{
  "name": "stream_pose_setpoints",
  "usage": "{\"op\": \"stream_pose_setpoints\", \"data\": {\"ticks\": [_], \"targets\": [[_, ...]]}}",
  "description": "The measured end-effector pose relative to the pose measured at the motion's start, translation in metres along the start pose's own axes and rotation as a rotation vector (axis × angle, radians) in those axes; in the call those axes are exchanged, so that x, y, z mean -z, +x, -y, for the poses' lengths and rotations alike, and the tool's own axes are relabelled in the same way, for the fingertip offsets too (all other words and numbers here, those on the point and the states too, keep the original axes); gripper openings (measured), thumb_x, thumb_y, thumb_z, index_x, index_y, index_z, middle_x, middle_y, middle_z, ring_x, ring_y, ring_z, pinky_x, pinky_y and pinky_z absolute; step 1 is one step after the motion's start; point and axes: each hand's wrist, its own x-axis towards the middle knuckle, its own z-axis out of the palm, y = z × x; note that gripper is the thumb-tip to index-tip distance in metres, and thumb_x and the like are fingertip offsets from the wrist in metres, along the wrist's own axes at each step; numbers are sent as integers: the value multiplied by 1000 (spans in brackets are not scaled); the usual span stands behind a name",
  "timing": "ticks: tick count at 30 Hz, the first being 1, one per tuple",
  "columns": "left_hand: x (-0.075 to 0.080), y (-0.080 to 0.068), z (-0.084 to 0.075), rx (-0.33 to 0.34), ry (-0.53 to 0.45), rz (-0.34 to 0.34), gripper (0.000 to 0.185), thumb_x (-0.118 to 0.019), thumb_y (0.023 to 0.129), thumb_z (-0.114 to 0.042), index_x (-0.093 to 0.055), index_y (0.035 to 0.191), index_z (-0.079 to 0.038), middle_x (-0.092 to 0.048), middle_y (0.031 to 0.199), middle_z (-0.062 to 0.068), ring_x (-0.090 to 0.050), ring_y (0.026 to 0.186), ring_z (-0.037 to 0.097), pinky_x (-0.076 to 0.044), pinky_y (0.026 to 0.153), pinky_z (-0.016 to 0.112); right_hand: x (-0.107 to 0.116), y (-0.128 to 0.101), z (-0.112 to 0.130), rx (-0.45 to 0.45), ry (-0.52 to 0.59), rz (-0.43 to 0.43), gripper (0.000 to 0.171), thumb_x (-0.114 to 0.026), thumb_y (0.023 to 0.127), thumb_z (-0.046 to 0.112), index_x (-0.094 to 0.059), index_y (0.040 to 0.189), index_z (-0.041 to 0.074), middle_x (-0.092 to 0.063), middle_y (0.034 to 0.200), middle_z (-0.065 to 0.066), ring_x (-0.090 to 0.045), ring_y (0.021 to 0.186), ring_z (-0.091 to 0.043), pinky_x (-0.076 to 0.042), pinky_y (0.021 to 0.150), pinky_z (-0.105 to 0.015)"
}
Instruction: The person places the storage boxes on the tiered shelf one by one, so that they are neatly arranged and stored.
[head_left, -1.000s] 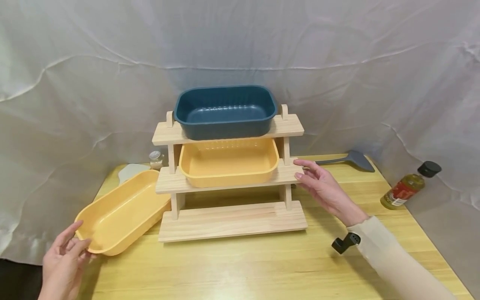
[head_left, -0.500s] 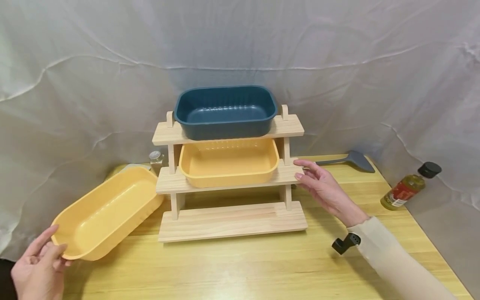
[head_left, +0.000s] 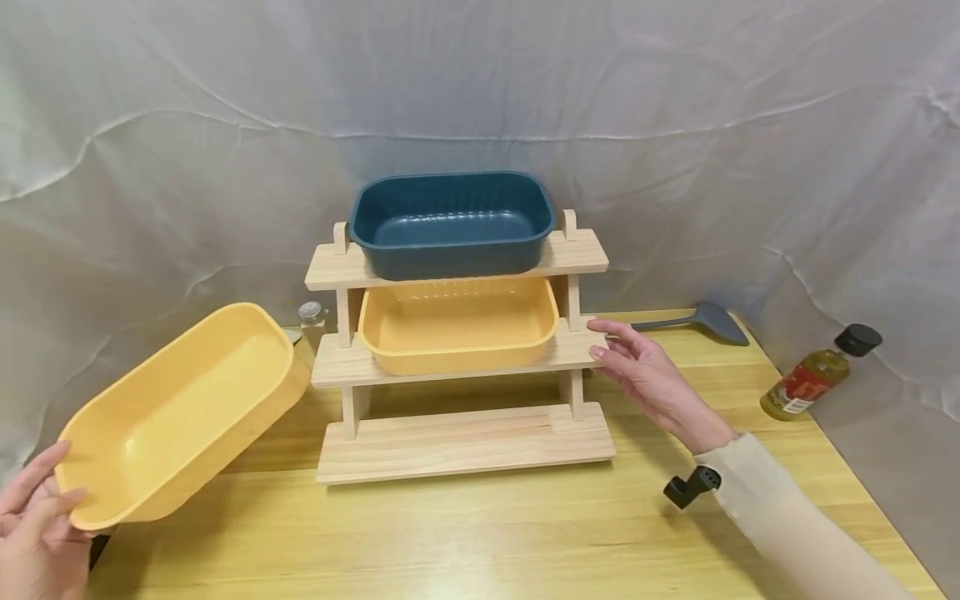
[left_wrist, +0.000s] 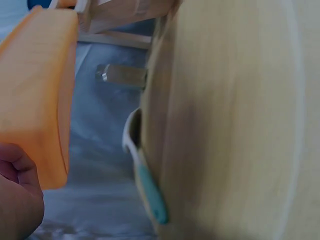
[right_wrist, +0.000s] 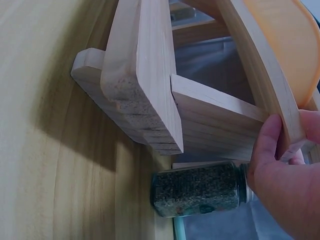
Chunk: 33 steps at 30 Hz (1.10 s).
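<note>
My left hand (head_left: 41, 521) pinches the near end of a yellow plastic bin (head_left: 187, 408), thumb inside the rim. The bin hangs tilted above the table, left of a three-tier wooden shelf rack (head_left: 465, 442). With thumb and fingers, my right hand (head_left: 648, 375) grips the right end of the rack's middle shelf; the right wrist view shows the fingers around that board (right_wrist: 270, 75). On this shelf sits a second yellow bin (head_left: 457, 321). A dark blue bin (head_left: 453, 229) occupies the top shelf, while the bottom shelf bears nothing.
A grey spatula (head_left: 712, 321) lies at the back right, near a bottle (head_left: 817, 375) with a black cap. Behind the rack's left side stands a small glass jar (head_left: 312, 321). A teal-handled utensil (left_wrist: 150, 190) and a jar of dark herbs (right_wrist: 200, 190) appear in the wrist views.
My left hand has moved left and lifted the yellow bin away from the rack, its far end rising. The right hand and the rack have stayed in place.
</note>
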Motion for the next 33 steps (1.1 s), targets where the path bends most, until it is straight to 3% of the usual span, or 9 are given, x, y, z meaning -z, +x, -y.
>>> {"op": "stream_pose_setpoints", "data": {"ticks": [4, 6, 11, 15, 17, 20, 22, 33], "targets": [[1, 8, -8, 16, 16, 42, 62, -14, 103, 21, -61, 142, 11, -74, 122, 24, -78, 101, 32, -65, 68, 37, 1, -1, 0, 6, 7, -2, 43, -66, 110, 3, -55, 150, 7, -51, 119, -4, -59, 102, -9, -57, 96, -26], [-2, 12, -13, 33, 24, 107, 66, -9, 101, 20, -58, 145, 11, -74, 122, 24, -78, 102, 32, -65, 71, 36, 1, -1, 0, 4, 6, -8, 42, -66, 110, 4, -56, 150, 8, -51, 118, -4, -59, 101, -9, -57, 95, -25], [-12, 18, -22, 57, 151, 337, 77, 2, 94, 21, -46, 154, 11, -72, 120, 24, -77, 100, 28, -64, 72, 33, 1, 0, 0, -4, -11, -9, 43, -67, 110, 6, -55, 151, 8, -48, 122, -4, -57, 104, -9, -56, 98, -26], [-26, 17, -24, 124, 248, 438, 86, 3, 88, 23, -46, 157, 9, -73, 126, 23, -79, 102, 29, -62, 70, 35, 0, 0, 0, -6, -11, -7, 43, -67, 110, 6, -55, 152, 8, -50, 123, -4, -58, 104, -9, -56, 97, -25], [-33, 14, -21, 187, 222, 483, 86, 2, 87, 23, -45, 158, 10, -72, 127, 26, -78, 102, 33, -63, 70, 39, 0, 0, 0, -7, -8, -9, 43, -66, 110, 5, -55, 151, 8, -51, 122, -4, -59, 104, -9, -56, 97, -25], [-45, 8, -11, 262, 242, 540, 83, -3, 88, 27, -43, 159, 10, -72, 128, 26, -78, 105, 32, -63, 72, 42, 1, -1, 0, -5, -6, -10, 42, -66, 110, 5, -55, 151, 8, -51, 121, -4, -59, 103, -9, -56, 97, -25], [-51, 3, -1, 323, 173, 568, 78, -7, 89, 30, -39, 158, 15, -69, 128, 30, -76, 107, 36, -64, 75, 45, 1, -1, -1, -4, -6, -9, 43, -67, 110, 6, -55, 151, 7, -51, 122, -4, -59, 104, -9, -56, 98, -26], [-84, -19, 62, 327, 309, 619, 67, -21, 90, 33, -46, 151, 19, -74, 123, 24, -75, 108, 23, -65, 79, 34, 0, -1, 0, 0, -2, -2, 43, -65, 110, 5, -53, 152, 6, -50, 128, -6, -59, 105, -9, -56, 98, -26]]}}
